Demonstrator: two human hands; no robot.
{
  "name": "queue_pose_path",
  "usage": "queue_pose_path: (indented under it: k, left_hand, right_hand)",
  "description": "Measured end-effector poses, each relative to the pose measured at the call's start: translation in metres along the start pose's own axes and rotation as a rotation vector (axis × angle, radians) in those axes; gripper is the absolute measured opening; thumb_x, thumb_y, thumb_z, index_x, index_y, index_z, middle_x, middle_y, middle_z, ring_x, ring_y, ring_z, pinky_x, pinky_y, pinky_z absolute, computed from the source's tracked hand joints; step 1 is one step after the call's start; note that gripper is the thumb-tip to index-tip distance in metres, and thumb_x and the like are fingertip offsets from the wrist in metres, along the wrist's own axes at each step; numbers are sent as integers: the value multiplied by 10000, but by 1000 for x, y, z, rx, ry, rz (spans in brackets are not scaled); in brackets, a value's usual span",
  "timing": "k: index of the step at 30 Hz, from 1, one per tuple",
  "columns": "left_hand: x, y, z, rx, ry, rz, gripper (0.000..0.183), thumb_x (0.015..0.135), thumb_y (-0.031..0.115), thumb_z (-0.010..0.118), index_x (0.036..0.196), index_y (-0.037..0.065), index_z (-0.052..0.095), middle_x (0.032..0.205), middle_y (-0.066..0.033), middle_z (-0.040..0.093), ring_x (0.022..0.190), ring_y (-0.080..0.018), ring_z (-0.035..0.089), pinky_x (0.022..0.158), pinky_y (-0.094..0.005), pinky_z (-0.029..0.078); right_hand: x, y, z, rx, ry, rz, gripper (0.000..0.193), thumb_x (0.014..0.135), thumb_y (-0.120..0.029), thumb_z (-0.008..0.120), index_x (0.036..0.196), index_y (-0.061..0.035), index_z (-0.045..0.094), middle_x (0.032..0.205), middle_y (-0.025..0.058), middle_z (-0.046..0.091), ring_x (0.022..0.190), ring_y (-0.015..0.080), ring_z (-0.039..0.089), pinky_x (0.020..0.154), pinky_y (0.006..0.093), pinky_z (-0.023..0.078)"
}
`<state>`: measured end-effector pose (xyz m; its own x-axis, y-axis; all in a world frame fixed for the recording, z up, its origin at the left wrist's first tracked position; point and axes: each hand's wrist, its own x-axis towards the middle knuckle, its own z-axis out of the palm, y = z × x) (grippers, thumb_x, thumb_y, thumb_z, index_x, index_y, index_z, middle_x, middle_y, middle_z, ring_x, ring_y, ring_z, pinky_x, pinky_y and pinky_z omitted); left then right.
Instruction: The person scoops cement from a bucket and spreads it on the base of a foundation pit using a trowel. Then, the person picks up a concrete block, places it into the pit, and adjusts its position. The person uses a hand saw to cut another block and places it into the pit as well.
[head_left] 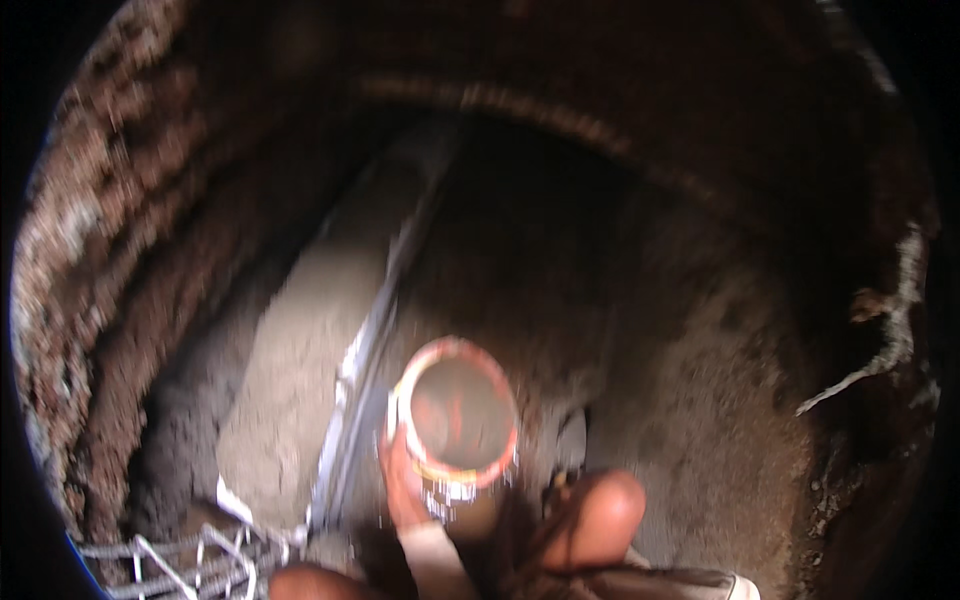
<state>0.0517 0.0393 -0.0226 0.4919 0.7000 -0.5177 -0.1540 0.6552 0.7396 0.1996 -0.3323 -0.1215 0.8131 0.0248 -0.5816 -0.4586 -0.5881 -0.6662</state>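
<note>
Dark floor (pixel 690 370); blurred hand (pixel 402 484) perhaps gripping bucket (pixel 452 474).

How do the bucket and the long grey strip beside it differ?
Shape: the bucket has a round rim, while the strip is long and narrows toward the far end.
Colour: the bucket's rim is reddish-orange; the strip is dull grey.
Contact: the left hand is at the bucket's left side; no hand is on the strip.
Shared: the bucket's contents look greyish too, though blur hides their texture.
</note>
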Motion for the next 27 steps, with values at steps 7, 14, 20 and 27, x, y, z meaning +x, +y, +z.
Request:
queue_pose_path:
  k: [7,14,20,27]
  left_hand:
    - [-32,88,48,-172,-47,77,445,997,236,645,1384,32,563,1094,-83,639,879,-193,648,717,-338,549]
    - [-46,134,93,84,-382,70,490,1013,205,610,1449,9,499,1242,-109,633,1054,-237,633,894,-360,522]
    - [-99,233,139,344,-606,58,511,1028,216,589,1474,0,465,1305,-117,612,1130,-241,608,960,-367,495]
    - [-180,372,187,579,-776,72,536,1045,230,563,1503,-11,426,1379,-127,587,1219,-246,580,1037,-376,464]
  right_hand:
    - [6,-70,28,177,-103,-38,319,924,-300,725,1068,-19,685,887,104,728,812,205,684,715,363,532]
    - [-46,-104,-13,435,-110,-33,323,916,-309,734,1041,-13,706,904,109,748,848,212,703,743,372,543]
    - [-141,-183,-63,-275,19,-335,343,927,-405,687,1095,-113,751,1088,156,754,1055,324,706,934,445,529]
    - [-252,-273,-109,-349,0,-293,524,888,-528,646,1193,-107,711,1204,233,702,1174,422,646,990,505,510]
